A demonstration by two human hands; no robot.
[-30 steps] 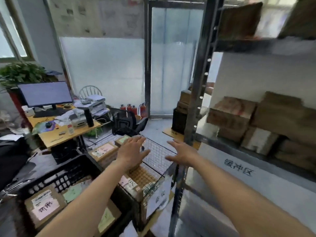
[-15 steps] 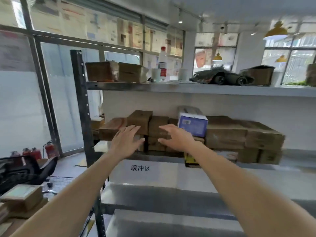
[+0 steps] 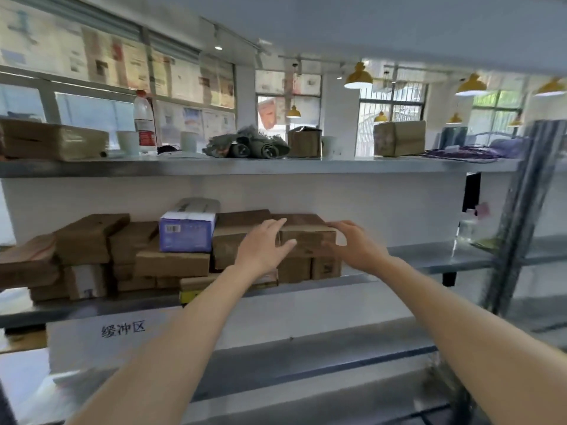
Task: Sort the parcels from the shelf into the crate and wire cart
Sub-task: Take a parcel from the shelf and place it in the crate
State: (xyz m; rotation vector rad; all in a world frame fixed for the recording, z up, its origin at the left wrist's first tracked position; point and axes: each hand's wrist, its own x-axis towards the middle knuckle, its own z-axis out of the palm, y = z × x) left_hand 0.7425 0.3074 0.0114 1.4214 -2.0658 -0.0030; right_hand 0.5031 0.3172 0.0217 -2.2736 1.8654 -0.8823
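I see both hands reaching to the middle shelf [image 3: 429, 259]. My left hand [image 3: 264, 250] is spread, fingers straight, in front of the brown box [image 3: 310, 237] on top of the right end of the pile. My right hand [image 3: 352, 246] is open too, fingers bent a little, just by that box's right edge. I cannot tell if either hand touches it. The parcels [image 3: 92, 256] sit in a pile on the left and middle of the shelf, with a blue box [image 3: 187, 231] on top. To the right of the pile the shelf is bare up to the metal post [image 3: 521, 216]. The front edge of the shelf runs just under my wrists. The top shelf [image 3: 276, 168] hangs over the pile, with open room between.
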